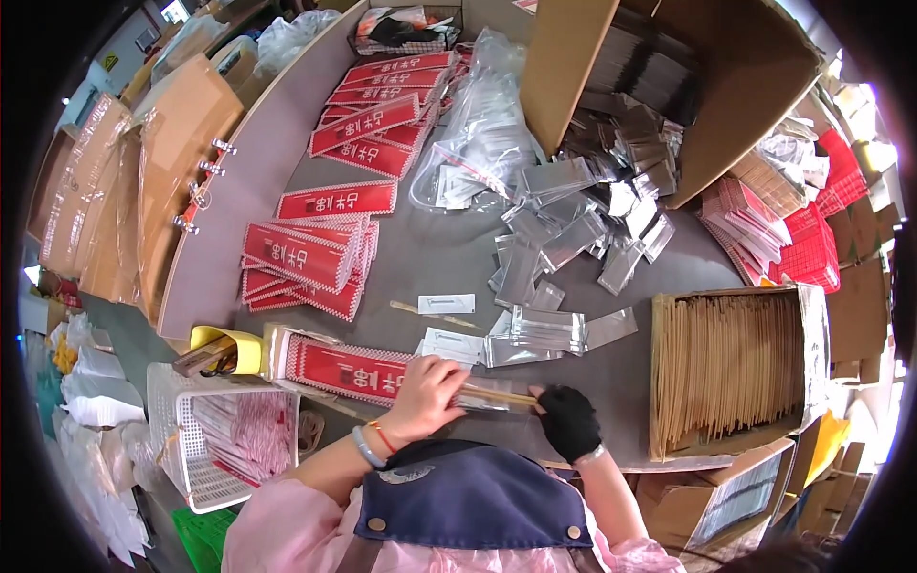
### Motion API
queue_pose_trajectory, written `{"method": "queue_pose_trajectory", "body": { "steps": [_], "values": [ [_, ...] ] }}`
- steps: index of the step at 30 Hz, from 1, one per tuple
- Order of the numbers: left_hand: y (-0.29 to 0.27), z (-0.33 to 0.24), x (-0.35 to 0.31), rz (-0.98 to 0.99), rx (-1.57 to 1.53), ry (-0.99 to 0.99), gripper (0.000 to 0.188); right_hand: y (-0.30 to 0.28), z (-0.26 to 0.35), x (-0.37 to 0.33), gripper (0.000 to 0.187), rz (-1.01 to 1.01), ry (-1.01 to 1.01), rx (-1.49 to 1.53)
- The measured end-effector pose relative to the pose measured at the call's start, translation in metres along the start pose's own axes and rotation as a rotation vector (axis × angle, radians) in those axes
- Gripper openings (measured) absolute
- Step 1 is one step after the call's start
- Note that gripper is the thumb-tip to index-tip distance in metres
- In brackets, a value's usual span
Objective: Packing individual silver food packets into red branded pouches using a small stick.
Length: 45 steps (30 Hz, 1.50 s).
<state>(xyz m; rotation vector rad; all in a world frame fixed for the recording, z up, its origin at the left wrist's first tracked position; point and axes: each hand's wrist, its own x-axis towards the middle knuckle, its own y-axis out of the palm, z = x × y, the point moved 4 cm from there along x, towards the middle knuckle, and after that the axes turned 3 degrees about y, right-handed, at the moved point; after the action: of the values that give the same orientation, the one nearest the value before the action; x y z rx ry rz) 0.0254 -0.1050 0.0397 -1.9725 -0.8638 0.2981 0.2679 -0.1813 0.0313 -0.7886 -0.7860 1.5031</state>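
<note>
Over the near edge of the table, my left hand [427,398] is closed at one end of a few thin wooden sticks [499,394], perhaps chopsticks. My right hand [567,420], in a black fingerless glove, pinches their other end. The sticks lie roughly level between the hands. Just left of my left hand lies a red printed paper sleeve [336,368] with a patterned white border, on a shallow holder; my fingers cover its right end. Clear plastic shows under the sticks. Beyond my hands are a white printed slip [449,346] and small clear packets [546,330].
An open carton [659,377] packed with wooden sticks stands at right. Red sleeves [304,253] lie stacked at left. Farther back are a clear plastic bag [487,105] and a tipped carton [740,105] spilling packets. A white basket [172,392] and yellow container [247,353] sit at near left.
</note>
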Motion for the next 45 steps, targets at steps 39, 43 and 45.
{"method": "queue_pose_trajectory", "body": {
  "steps": [39, 43, 45],
  "values": [
    [0.012, 0.042, -0.02, -0.232, 0.024, -0.42, 0.106, -0.016, 0.042, 0.012, 0.056, 0.065, -0.048, -0.178],
    [0.014, 0.041, -0.018, -0.254, 0.029, -0.388, 0.105, 0.028, 0.058, 0.026, 0.061, 0.055, -0.126, -0.1],
    [0.011, 0.043, -0.012, -0.193, -0.042, -0.378, 0.105, 0.048, 0.069, 0.038, 0.066, 0.039, -0.158, -0.051]
  ]
}}
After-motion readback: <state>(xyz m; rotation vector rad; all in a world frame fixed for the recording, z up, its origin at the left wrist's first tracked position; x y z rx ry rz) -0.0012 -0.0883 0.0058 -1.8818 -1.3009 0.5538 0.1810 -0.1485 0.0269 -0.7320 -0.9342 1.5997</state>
